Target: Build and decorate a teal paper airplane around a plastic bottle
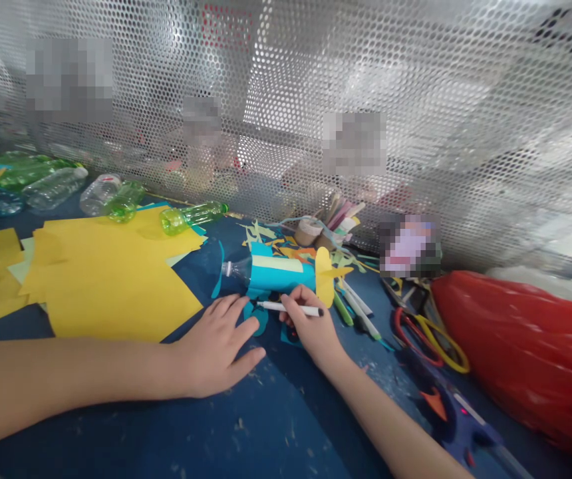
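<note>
Right hand (313, 326): pinch grip on a white marker (286, 308), dark end cap pointing right, tip at a small blue paper cutout (261, 324). Can't tell if the tip is actually in contact. Left hand (216, 349): palm down, fingers spread, gripping nothing visible, fingertips at the cutout's left edge. Cutout sits between the two hands on the blue worktop (166, 439).

Just beyond the hands: bottle (272, 279) on its side, wrapped in blue paper, with a pale strip (277, 264) along it. Clear neck points left; yellow paper shape (323, 279) at the right end.

Left: yellow paper stack (116, 279), green bottle (191, 218) lying at its far edge, more plastic bottles (56, 188) behind.

Far side: paper scraps (261, 231), small jar (308, 231).

Right: loose pens (360, 309), red scissor handle (400, 326), yellow loop handle (458, 356), dark blue tool (465, 432) with an orange part, big red bag (515, 346).

Perforated metal panel (286, 80) runs across the back.
</note>
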